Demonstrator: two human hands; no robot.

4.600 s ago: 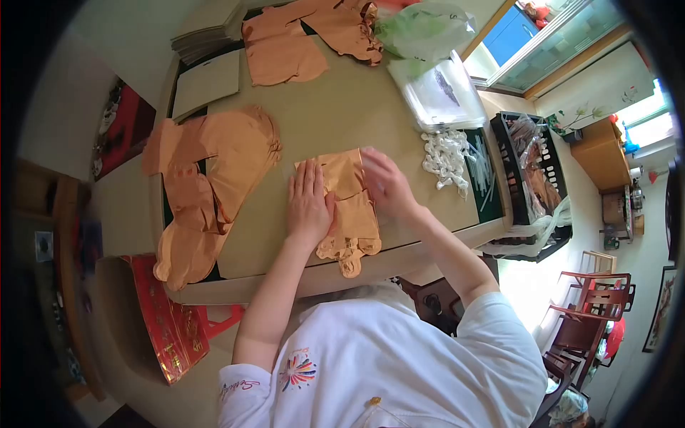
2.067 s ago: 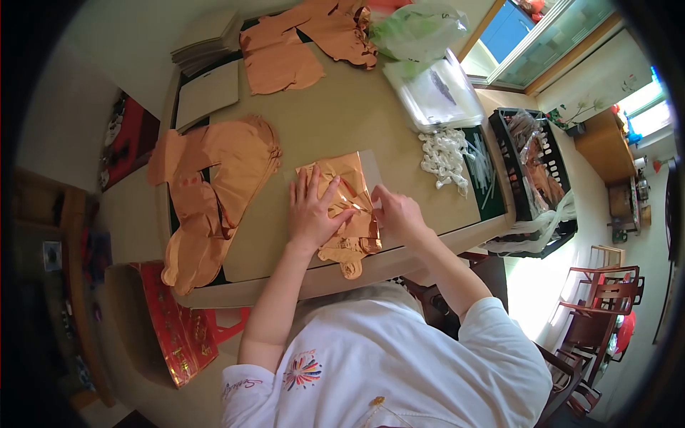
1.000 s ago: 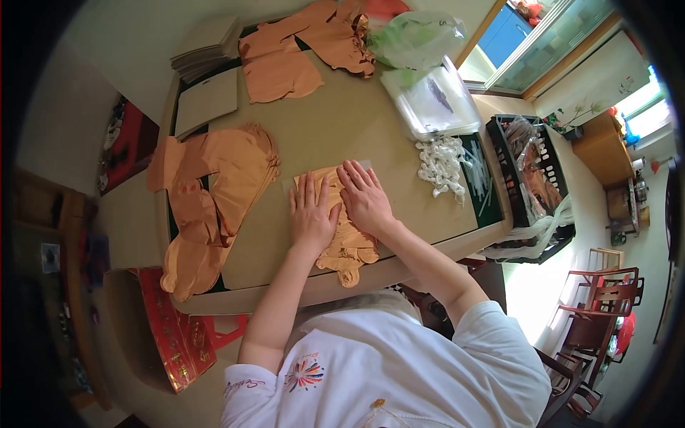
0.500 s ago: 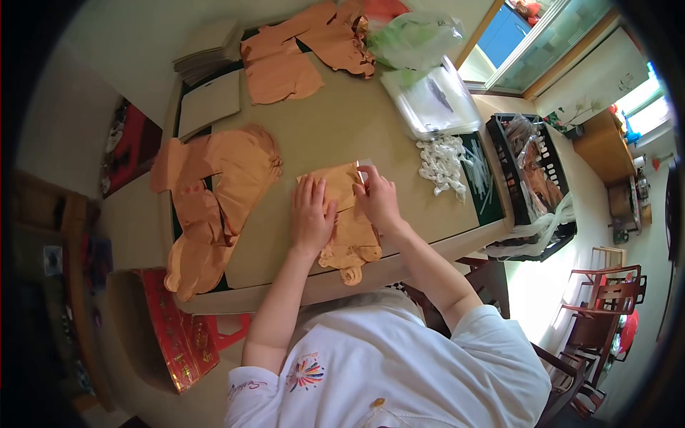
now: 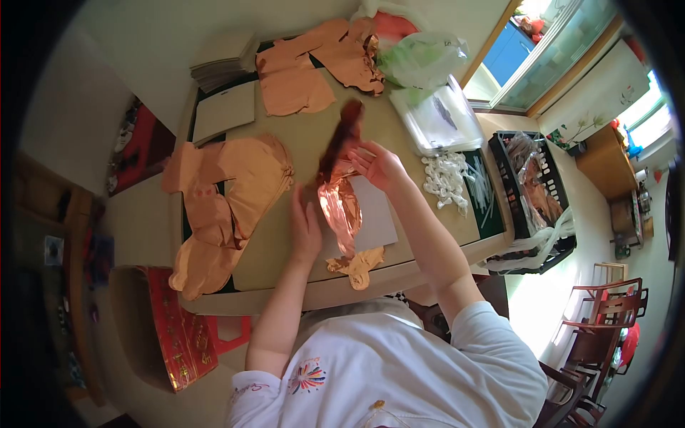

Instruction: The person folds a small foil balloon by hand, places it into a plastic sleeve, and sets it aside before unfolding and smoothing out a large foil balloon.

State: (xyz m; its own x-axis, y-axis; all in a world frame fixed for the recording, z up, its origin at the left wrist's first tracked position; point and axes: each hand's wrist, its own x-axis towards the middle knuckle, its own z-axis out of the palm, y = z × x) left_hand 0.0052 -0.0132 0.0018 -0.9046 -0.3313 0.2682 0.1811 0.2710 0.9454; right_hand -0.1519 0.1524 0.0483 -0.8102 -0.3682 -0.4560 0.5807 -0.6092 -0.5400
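Note:
A flat, copper-coloured foil balloon rises from a pale grey card near the table's front edge. Its upper part is dark and smeared by motion, while its crumpled tail lies below the card. My left hand is open at the card's left side, fingers stretched alongside the foil. At the upper right of the foil is my right hand, fingers extended and slightly apart against it. More flat foil balloons lie to the left and at the back.
Grey cards are at the back left. Toward the right are a clear plastic bag, a transparent box, a white ribbon heap, thin straws and a black crate. A red box stands below the table's left side.
The foil that lay folded flat under both hands has lifted and swung upward, uncovering the card. My right hand has moved slightly up; my left hand has shifted off the foil to its side.

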